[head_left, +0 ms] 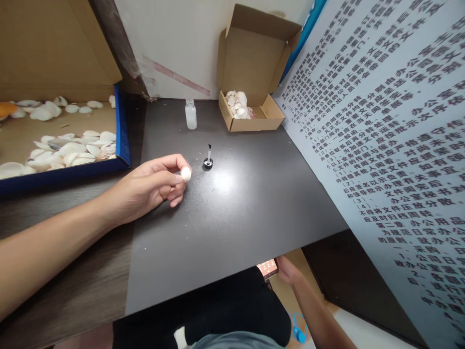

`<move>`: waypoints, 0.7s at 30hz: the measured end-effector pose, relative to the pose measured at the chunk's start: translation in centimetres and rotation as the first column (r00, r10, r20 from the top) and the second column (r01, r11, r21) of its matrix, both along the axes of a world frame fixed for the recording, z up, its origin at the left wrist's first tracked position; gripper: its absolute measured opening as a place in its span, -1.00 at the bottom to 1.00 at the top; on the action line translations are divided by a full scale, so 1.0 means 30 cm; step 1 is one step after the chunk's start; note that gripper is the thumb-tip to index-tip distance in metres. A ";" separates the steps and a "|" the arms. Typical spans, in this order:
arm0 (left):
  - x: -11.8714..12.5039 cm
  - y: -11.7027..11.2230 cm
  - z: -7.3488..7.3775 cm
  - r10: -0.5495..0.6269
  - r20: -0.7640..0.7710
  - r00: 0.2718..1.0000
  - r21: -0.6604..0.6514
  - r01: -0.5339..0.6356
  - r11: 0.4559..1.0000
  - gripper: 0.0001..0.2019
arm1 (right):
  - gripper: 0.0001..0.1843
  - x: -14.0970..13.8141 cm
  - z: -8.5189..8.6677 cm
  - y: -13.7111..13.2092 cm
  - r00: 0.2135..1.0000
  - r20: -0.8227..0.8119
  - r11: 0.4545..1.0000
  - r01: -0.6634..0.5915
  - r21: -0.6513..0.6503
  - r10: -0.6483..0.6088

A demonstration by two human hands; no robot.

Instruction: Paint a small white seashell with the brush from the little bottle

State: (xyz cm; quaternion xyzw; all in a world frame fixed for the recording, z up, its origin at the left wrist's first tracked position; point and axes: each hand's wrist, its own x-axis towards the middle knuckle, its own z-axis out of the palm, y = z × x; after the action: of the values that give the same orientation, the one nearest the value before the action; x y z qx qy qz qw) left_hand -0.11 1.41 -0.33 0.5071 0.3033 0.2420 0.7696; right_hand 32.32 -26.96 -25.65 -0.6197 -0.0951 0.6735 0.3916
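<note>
Between the thumb and forefinger of my left hand (156, 182) is a small white seashell (186, 174), held just above the dark tabletop. A small black cap with a brush standing up from it (208, 163) rests on the table just right of that hand. Farther back stands a small uncapped bottle (191, 116) with whitish contents. My right hand (286, 270) is low, below the table's front edge, gripping a phone (268, 269) with a lit reddish screen. Part of the phone is hidden by my dark-clothed leg and the table edge.
On the left, an open blue-edged box (123, 126) contains many white shells (74, 148). A smaller open cardboard box (256, 123) with pale shells (238, 104) sits at the back. A printed panel (381, 121) borders the right side. A blue object (299, 334) lies low down.
</note>
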 end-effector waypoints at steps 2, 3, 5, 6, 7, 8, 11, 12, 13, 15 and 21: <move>0.000 0.001 0.000 -0.003 0.002 1.000 -0.001 0.003 1.000 -0.96 | -0.54 0.002 -0.003 0.000 1.000 0.010 1.000 0.014 0.008 -0.014; 0.000 0.001 -0.001 -0.006 0.005 1.000 -0.002 0.006 1.000 -0.97 | -0.55 0.003 -0.004 0.000 1.000 0.015 1.000 0.023 0.013 -0.023; -0.002 0.001 -0.002 -0.010 0.014 1.000 -0.001 0.010 1.000 -0.96 | -0.56 0.006 -0.007 -0.001 0.999 0.023 0.999 0.035 0.020 -0.036; -0.003 0.001 -0.003 -0.012 0.021 1.000 0.001 0.012 1.000 -0.96 | -0.56 0.008 -0.008 -0.002 0.999 0.025 0.999 0.038 0.021 -0.039; -0.004 0.000 -0.003 -0.015 0.026 1.000 0.002 0.015 1.000 -0.96 | -0.57 0.009 -0.010 -0.003 0.999 0.024 0.999 0.038 0.021 -0.039; -0.005 0.000 -0.003 -0.020 0.032 0.999 0.003 0.020 1.000 -0.96 | -0.58 0.009 -0.011 -0.005 0.999 0.023 0.999 0.035 0.018 -0.036; -0.006 -0.001 -0.002 -0.034 0.042 0.999 0.006 0.033 0.999 -0.96 | -0.61 0.008 -0.011 -0.009 1.000 0.019 1.000 0.019 0.004 -0.020; -0.007 -0.001 -0.002 -0.036 0.046 0.998 0.008 0.036 0.999 -0.96 | -0.62 0.007 -0.009 -0.009 1.000 0.019 1.000 0.014 -0.001 -0.014; -0.007 -0.001 -0.002 -0.039 0.050 0.998 0.009 0.038 0.999 -0.95 | -0.62 0.006 -0.005 -0.009 1.000 0.019 1.000 0.009 -0.004 -0.009; -0.008 -0.002 -0.002 -0.044 0.058 0.997 0.011 0.044 0.999 -0.95 | -0.64 0.005 0.003 -0.008 1.000 0.019 1.000 0.003 -0.004 -0.003; -0.005 -0.001 -0.005 -0.040 0.072 0.997 0.017 0.039 0.999 -0.95 | -0.67 0.003 0.010 -0.014 1.000 0.010 1.000 -0.030 0.004 0.030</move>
State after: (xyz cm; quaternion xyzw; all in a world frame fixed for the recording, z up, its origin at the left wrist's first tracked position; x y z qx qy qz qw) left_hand -0.26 1.38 -0.49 0.5098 0.2635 0.2473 0.7807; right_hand 32.41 -27.38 -25.35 -0.6208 -0.1077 0.6759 0.3823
